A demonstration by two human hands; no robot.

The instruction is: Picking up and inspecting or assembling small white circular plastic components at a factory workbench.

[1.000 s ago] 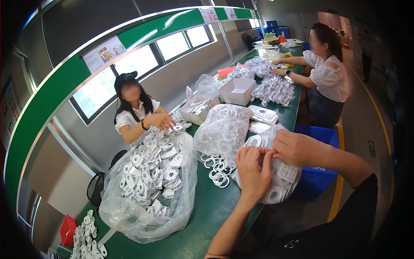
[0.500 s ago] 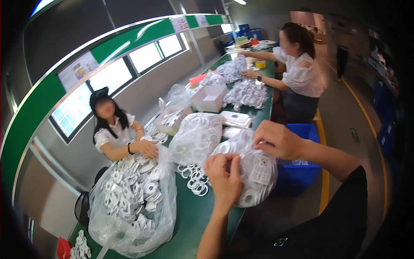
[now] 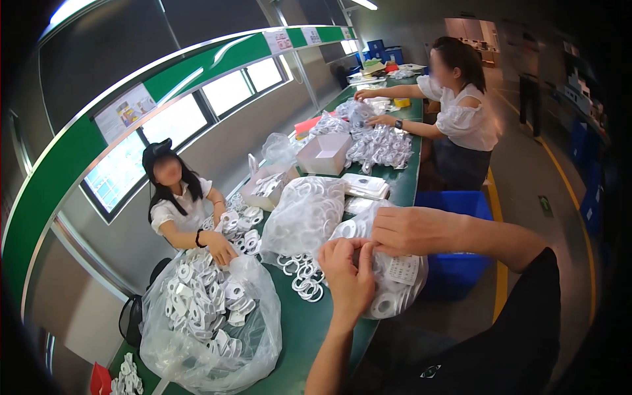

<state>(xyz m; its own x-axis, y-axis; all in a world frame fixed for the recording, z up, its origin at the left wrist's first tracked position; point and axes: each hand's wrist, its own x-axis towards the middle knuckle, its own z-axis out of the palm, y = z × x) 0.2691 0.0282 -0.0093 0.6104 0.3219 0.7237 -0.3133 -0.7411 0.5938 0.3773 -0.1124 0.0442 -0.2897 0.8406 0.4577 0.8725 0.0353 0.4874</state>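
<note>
Labelled bag (image 3: 398,293) of clear plastic, with white ring-shaped parts inside, lies on the right edge of the long green table (image 3: 289,329), whose near end is cut off by the lower rim of the view. Largest on the table is an open clear bag (image 3: 260,349) of white pieces; its lower layers are hidden. A blue bin (image 3: 454,260) stands beyond the labelled bag, partly covered by the right forearm. Next comes a cloudy bag of rings (image 3: 303,217), its contents blurred by the plastic.

Smaller still, the left hand (image 3: 347,276) pinches the labelled bag's top between thumb and forefinger. The right hand (image 3: 409,230) meets it there, fingers bent close; its fingertips are hidden, so what it grips cannot be told. Loose white rings (image 3: 307,283) lie nearby.

A poster (image 3: 125,112) on the overhead rail and the bag's white label (image 3: 403,270) carry print too small to read.
</note>
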